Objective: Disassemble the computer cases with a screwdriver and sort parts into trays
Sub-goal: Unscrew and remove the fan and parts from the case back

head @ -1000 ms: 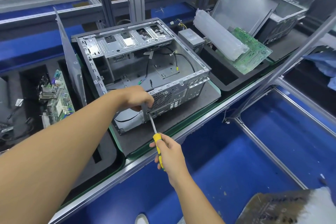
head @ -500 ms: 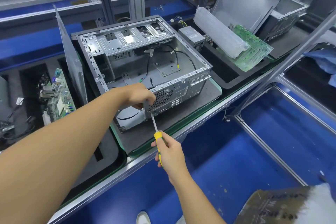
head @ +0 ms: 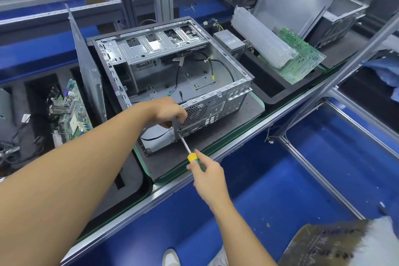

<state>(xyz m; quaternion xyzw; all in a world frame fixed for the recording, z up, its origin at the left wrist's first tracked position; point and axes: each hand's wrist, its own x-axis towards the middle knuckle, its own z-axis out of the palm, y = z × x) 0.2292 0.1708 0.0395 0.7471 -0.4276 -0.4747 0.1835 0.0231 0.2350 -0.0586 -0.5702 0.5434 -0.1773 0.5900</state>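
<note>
On the black mat, the gutted computer case sits with boards already in trays, while the left hand grips its rear edge and the right hand clamps the screwdriver on a remaining rear-panel screw.

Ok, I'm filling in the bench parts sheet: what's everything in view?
computer case: one, grey, open, centre mat
side panel: one, dark grey, upright left of case
left motherboard: one, green, left tray
right motherboard: one, green, right tray
power supply: one, grey, right tray
plastic packing: one, clear, on right motherboard
second case: one, grey, far right
screwdriver: one, yellow-green handle, tip at case rear
left hand: grips case rear edge
right hand: holds screwdriver
</note>
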